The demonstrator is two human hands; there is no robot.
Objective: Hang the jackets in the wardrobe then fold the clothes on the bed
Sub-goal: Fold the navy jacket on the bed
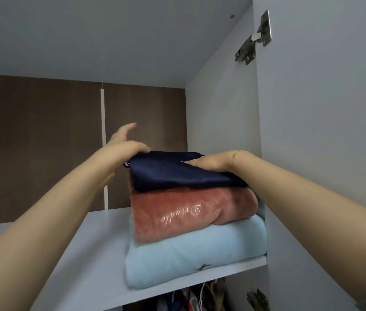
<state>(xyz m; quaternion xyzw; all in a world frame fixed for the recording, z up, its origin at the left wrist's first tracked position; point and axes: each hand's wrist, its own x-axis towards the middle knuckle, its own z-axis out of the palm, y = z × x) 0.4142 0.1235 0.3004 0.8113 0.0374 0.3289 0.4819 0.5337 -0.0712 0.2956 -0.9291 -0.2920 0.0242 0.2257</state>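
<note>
carrier: pale grey laminate wardrobe shelf | directly on it: folded light-blue fleece garment, at the shelf's 3 o'clock end, against the side wall

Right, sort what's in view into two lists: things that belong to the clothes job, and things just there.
Job:
navy garment, top of pile
pink towel, middle
blue towel, bottom
left hand, on navy garment
right hand, on navy garment
shelf

Just there:
upper hinge
lower hinge
bracelet
</note>
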